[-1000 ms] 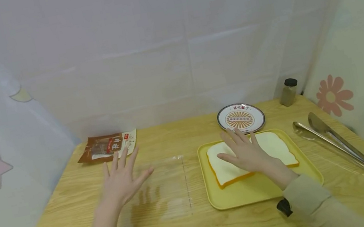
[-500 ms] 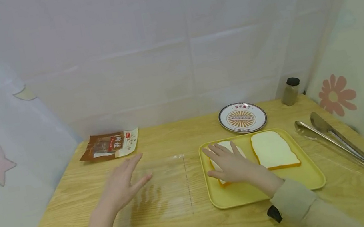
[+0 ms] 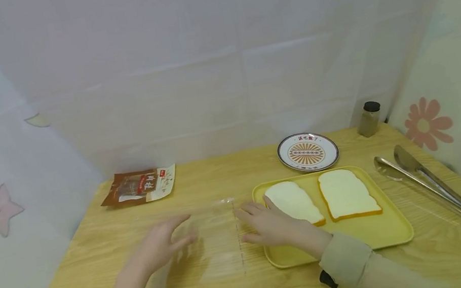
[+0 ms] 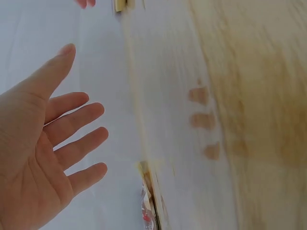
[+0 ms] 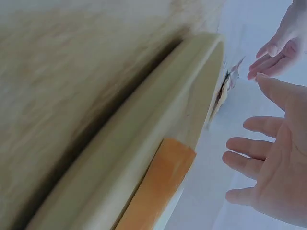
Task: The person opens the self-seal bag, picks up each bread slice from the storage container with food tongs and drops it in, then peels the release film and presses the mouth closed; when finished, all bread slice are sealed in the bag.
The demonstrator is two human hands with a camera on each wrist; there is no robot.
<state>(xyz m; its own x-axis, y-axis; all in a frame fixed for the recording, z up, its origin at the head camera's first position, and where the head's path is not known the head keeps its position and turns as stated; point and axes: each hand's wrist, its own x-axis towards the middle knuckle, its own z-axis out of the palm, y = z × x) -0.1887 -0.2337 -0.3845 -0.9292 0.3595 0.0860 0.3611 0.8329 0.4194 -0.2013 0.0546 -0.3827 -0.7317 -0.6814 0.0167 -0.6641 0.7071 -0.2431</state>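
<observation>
My left hand (image 3: pixel 156 247) hovers over the left part of a clear, see-through flat sheet (image 3: pixel 219 254) on the wooden table, its fingers relaxed and apart. In the left wrist view that hand (image 4: pixel 53 143) holds nothing. My right hand (image 3: pixel 267 222) is above the left rim of a yellow tray (image 3: pixel 296 256), fingers loosely extended toward the sheet. Two toast slices with orange crusts lie in the tray: the left slice (image 3: pixel 294 202) is partly behind the right hand, the right slice (image 3: pixel 347 193) shows whole. In the right wrist view the right hand (image 5: pixel 273 163) is bare of any object.
At the back left lies a brown food packet (image 3: pixel 138 186). A patterned plate (image 3: pixel 308 152) stands behind the tray, and a black-capped jar (image 3: pixel 368 119) at the back right. Metal tongs (image 3: pixel 435 190) lie right of the tray. Printed curtains (image 3: pixel 186 100) enclose the table.
My right hand has moved left, from over the toast to the tray's left rim, uncovering the slices. My left hand has come down a little, its fingers now turned more toward the right.
</observation>
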